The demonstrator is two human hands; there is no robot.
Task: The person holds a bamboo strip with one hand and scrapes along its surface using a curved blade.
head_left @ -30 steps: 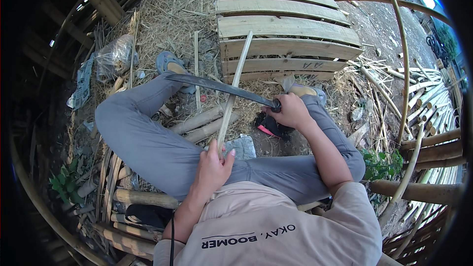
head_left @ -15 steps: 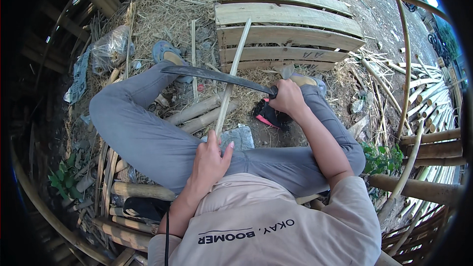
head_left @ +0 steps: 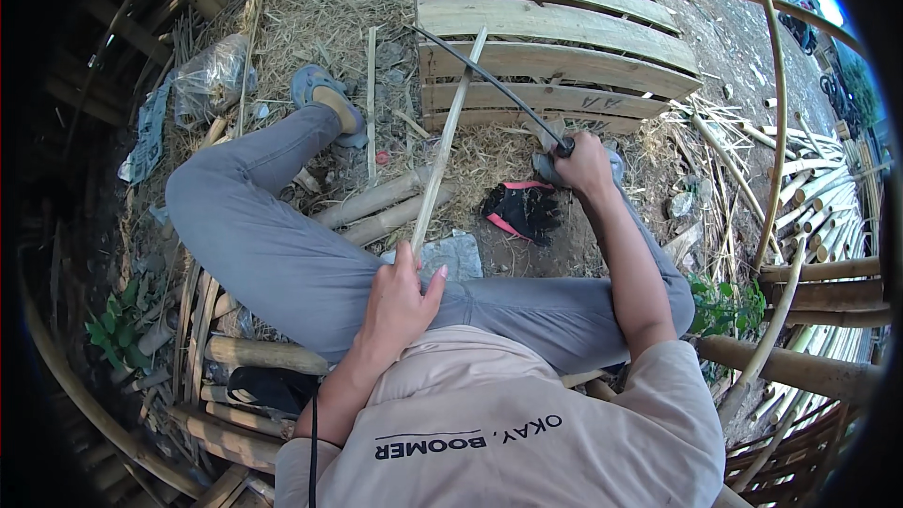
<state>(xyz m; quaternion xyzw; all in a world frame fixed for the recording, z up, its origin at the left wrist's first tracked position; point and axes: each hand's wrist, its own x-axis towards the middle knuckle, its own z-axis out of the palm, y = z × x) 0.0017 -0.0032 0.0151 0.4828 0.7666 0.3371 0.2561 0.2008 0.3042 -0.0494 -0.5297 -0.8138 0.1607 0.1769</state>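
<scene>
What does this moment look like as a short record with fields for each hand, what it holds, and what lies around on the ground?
left hand: grips the near end of a thin bamboo strip, which slants up and away toward the pallet
right hand: closed on the handle of a long dark curved blade, raised over the strip
posture: seated on the ground, legs in grey trousers
between the legs: black and pink glove, two bamboo pieces
ahead: wooden pallet on straw
right side: stacked bamboo poles

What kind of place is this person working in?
Probably an outdoor bamboo workshop or yard. Cut bamboo poles lie piled on bare ground, straw is scattered beside a wooden pallet, and the right hand holds a long blade against a bamboo strip.
</scene>
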